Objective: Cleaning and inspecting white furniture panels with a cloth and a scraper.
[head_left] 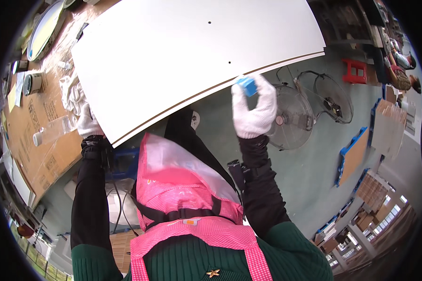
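A small blue block (247,86) is pinched between the thumb and fingers of my right hand (254,112), which wears a white knit glove. That hand is just off the near edge of a large white board (173,56), whose brown edge strip faces me. Two small dark holes show in the board's top face. My left hand (89,122), also in a white glove, is at the board's left edge, close to a crumpled white cloth (72,93). Its fingers are partly hidden, so I cannot tell whether they grip the board or the cloth.
On the left, a cardboard-covered table (47,154) carries a clear plastic bottle (54,132), a small can (32,84) and a round tub (44,30). To the right stand floor fans (288,117), a red stool (354,71) and blue-edged pallets (351,157). People (401,70) are at the far right.
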Tool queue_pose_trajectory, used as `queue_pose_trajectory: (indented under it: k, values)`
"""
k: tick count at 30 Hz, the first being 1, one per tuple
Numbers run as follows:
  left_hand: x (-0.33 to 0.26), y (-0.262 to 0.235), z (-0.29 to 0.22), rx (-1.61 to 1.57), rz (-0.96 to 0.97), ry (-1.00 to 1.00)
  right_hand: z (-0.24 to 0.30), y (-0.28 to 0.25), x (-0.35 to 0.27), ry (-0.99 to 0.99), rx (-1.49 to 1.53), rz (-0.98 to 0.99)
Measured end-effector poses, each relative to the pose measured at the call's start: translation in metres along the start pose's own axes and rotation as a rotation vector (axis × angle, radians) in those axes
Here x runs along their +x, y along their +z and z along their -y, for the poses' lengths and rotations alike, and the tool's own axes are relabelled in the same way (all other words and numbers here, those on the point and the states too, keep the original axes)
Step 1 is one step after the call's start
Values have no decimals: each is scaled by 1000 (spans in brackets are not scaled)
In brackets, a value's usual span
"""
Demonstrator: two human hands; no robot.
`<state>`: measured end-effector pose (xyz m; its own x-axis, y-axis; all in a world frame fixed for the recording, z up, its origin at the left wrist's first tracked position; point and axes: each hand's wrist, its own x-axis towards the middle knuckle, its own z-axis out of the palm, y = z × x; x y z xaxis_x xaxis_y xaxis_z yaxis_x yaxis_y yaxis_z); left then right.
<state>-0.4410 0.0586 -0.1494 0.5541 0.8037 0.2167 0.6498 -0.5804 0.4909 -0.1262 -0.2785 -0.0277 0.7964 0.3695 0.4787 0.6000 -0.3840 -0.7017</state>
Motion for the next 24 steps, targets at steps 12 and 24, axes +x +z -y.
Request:
queue_pose_trajectory:
  k: [12, 24]
  values:
    - [-4, 16, 57, -1035, 157, -344, 25, -4, 27, 51, 254, 54]
    - [-16, 0, 115, -1504, 265, -665, -174, -79, 134, 553, 243, -547]
